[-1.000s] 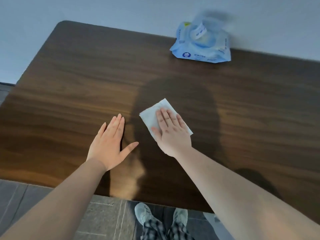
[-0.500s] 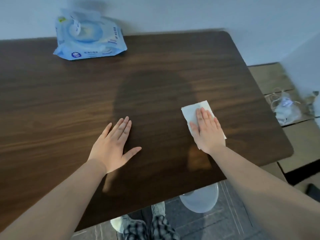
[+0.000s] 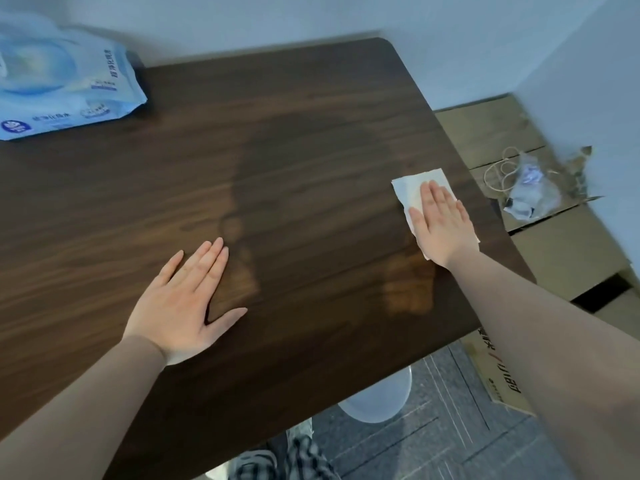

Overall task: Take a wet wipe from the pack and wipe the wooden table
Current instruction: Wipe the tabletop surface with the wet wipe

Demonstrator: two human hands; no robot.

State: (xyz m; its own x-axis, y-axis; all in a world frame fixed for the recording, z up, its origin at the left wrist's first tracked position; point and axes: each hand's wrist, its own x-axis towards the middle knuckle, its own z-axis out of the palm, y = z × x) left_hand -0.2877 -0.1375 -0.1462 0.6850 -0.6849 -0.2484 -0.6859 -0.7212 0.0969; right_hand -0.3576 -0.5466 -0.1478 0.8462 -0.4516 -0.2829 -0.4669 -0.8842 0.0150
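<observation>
A white wet wipe lies flat on the dark wooden table, close to the table's right edge. My right hand presses on it palm down, fingers together, covering its lower half. My left hand rests flat on the table near the front edge, fingers spread, with nothing under it. The light blue wipe pack lies at the far left corner against the wall, partly cut off by the frame.
Flattened cardboard boxes lie on the floor right of the table, with a clear bag and a cord on them. A white stool and my shoes show below the front edge. A wall runs behind the table.
My right hand has slid the wipe to the right across the table, from the middle to near the right edge. My left hand has stayed flat in about the same spot.
</observation>
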